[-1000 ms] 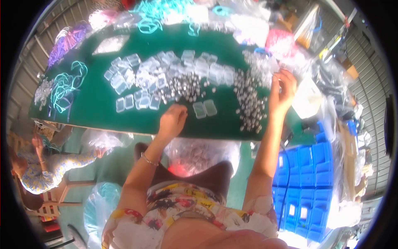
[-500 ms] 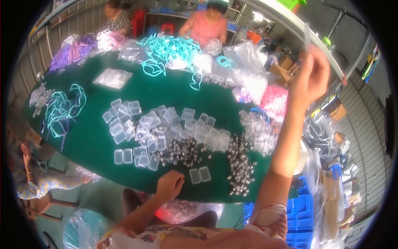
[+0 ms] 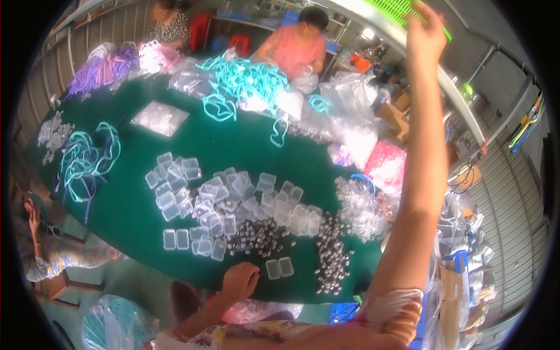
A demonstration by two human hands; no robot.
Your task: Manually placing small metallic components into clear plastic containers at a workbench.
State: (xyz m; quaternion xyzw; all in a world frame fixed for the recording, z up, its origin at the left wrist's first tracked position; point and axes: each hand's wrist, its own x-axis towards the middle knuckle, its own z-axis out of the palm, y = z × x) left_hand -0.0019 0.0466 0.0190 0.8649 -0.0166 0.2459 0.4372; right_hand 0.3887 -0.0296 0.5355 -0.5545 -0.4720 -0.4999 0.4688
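Observation:
Up at the top right, my right hand (image 3: 426, 29) has its fingers bent over the edge of a green plastic basket (image 3: 394, 8), with the arm stretched out. My left hand (image 3: 240, 281) rests at the table's near edge, its fingers curled in; whatever is inside, if anything, is hidden. Just right of it lies a small clear plastic box (image 3: 280, 268), opened flat. Beyond it are a heap of small dark metallic pieces (image 3: 256, 238) and a pile of similar clear boxes (image 3: 224, 189). A second heap of metallic pieces (image 3: 332, 256) sits farther right.
The green-topped table (image 3: 233, 140) also carries small clear plastic parts (image 3: 361, 207), turquoise cords (image 3: 245, 81), purple cords (image 3: 105, 70) and bags (image 3: 160, 118). A metal rail (image 3: 461, 99) crosses at upper right. Other people sit across the table and at the left.
My right hand has risen from below the rail to the green basket. My left hand stays curled at the table edge. The whole view has tilted slightly.

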